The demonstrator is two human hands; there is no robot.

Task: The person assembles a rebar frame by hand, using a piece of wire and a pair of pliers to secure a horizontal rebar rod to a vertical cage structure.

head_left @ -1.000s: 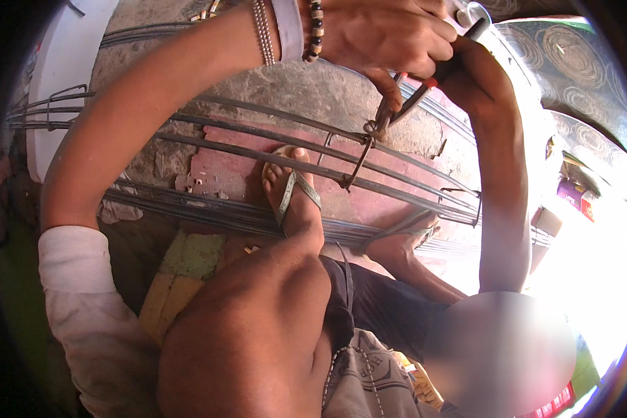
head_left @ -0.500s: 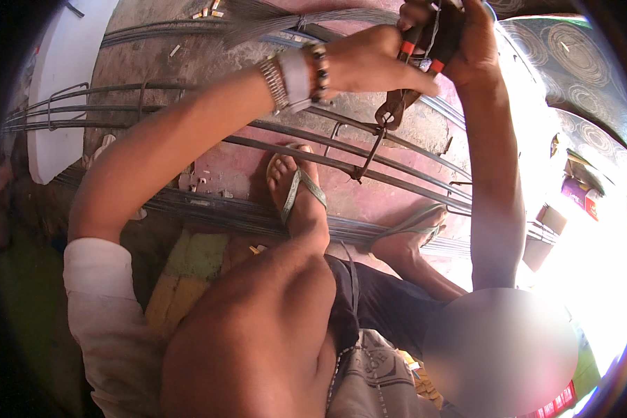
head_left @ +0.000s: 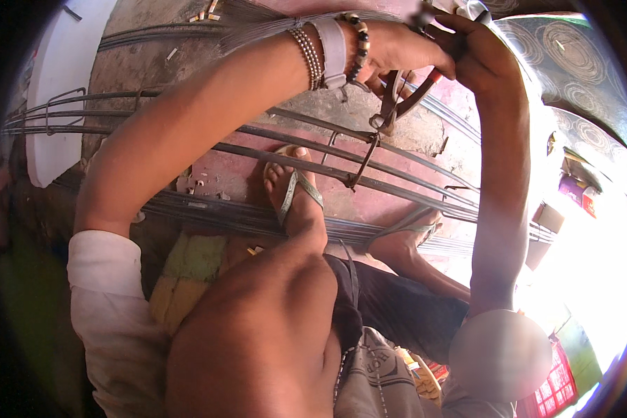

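A pair of pincers [head_left: 390,111] with red bands on its handles points its jaws down at the rebar cage [head_left: 299,143], right where a stirrup [head_left: 366,161] crosses the top bar. My left hand [head_left: 407,52], a strap and beads at its wrist, is curled around the handles. Against it, my right hand [head_left: 491,59] grips the far handle, with some of its fingers dark and blurred at the top edge. Whether the jaws touch the tie wire is too small to tell.
Below the cage, more loose bars [head_left: 244,216] lie along the floor by my sandalled left foot [head_left: 296,184]. A bundle of thin wire [head_left: 258,28] lies at the far side. A white board [head_left: 66,90] stands left; patterned dark cushions [head_left: 571,63] are at right.
My left hand has moved right and up onto the pincers' handles. The pincers have turned, so their jaws show more openly over the bar. My right hand has shifted slightly right.
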